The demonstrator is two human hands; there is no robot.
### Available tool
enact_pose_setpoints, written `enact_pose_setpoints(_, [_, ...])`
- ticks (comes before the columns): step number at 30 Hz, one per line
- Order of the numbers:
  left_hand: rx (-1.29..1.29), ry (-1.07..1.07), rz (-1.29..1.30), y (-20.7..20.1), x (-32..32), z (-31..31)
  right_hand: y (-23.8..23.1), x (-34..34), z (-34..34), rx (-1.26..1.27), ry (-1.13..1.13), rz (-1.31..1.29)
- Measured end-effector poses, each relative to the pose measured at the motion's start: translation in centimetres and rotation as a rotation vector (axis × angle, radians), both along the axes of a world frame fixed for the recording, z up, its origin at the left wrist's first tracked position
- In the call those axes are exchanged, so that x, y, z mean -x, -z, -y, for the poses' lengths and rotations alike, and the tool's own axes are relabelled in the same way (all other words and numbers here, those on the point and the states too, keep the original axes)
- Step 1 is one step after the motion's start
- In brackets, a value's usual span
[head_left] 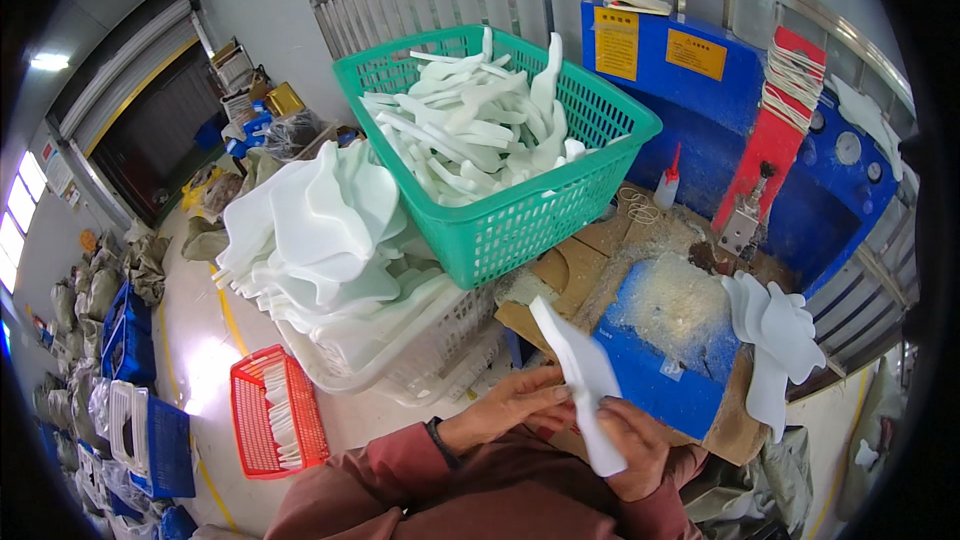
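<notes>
Close in front of my body, a white, curved, paddle-shaped piece [588, 365] stands tilted between my hands. My left hand [508, 406] pinches its left edge with thumb and fingers. My right hand [636, 446] is closed around its lower right side, the palm side partly hidden. Just beyond lies a blue board [650, 380], strewn with pale shavings [675, 305]. Several flat white pieces of wavy outline [770, 340] overlap at the board's right edge.
A green basket [500, 240] full of slim white pieces sits ahead, beside stacked broad white pieces [330, 210] in a white basket [420, 350]. A blue machine [660, 90] with a red arm [755, 160] stands at the right. A red basket [245, 440] is on the floor.
</notes>
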State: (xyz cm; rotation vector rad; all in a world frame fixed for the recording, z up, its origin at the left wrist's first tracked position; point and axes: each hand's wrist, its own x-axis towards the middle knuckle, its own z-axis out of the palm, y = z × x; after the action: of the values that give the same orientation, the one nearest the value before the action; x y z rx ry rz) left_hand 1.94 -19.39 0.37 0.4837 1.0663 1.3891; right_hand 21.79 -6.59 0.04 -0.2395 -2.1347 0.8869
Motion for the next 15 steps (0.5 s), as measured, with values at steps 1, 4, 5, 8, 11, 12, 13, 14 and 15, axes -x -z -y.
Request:
enact_pose_setpoints(1, [0.103, 0.007, -0.203, -0.8, 0.3, 0.8, -0.2, -0.3, 0.0, 0.078, 0.02, -0.022])
enact_pose_setpoints(4, [0.252, 0.001, -0.894, -3.5, 0.9, 3.6, -1.1, -1.2, -1.0, 0.196, 0.09, 0.041])
enact_pose_setpoints(5, [0.106, -0.045, -1.075, -4.2, 0.7, 4.2, -1.5, -1.2, -1.2, 0.26, 0.084, 0.054])
enact_pose_setpoints(8, [-0.318, -0.186, -1.652, -5.1, 1.1, 4.4, -3.1, -0.6, -1.3, 0.28, 0.021, 0.077])
enact_pose_setpoints(11, [-0.412, -0.072, -1.789, -5.4, 2.2, 3.8, -5.0, 0.3, -1.3, 0.049, -0.183, 0.016])
enact_pose_setpoints(12, [-0.432, 0.013, -1.89, -5.7, 2.6, 4.0, -5.5, 0.3, -1.2, 0.149, -0.262, 0.103])
enact_pose_setpoints(13, [-0.138, 0.35, -1.838, -6.2, 2.9, 4.5, -5.8, 0.3, -1.4, 0.247, -0.349, 0.149])
enact_pose_setpoints(14, [-0.182, 0.34, -1.793, -7.0, 3.4, 4.8, -5.8, 0.2, -1.2, 0.099, -0.208, 0.07])
enact_pose_setpoints(15, [-0.15, 0.396, -1.743, -7.9, 3.7, 5.1, -5.6, -0.1, -1.5, 0.116, -0.228, 0.076])
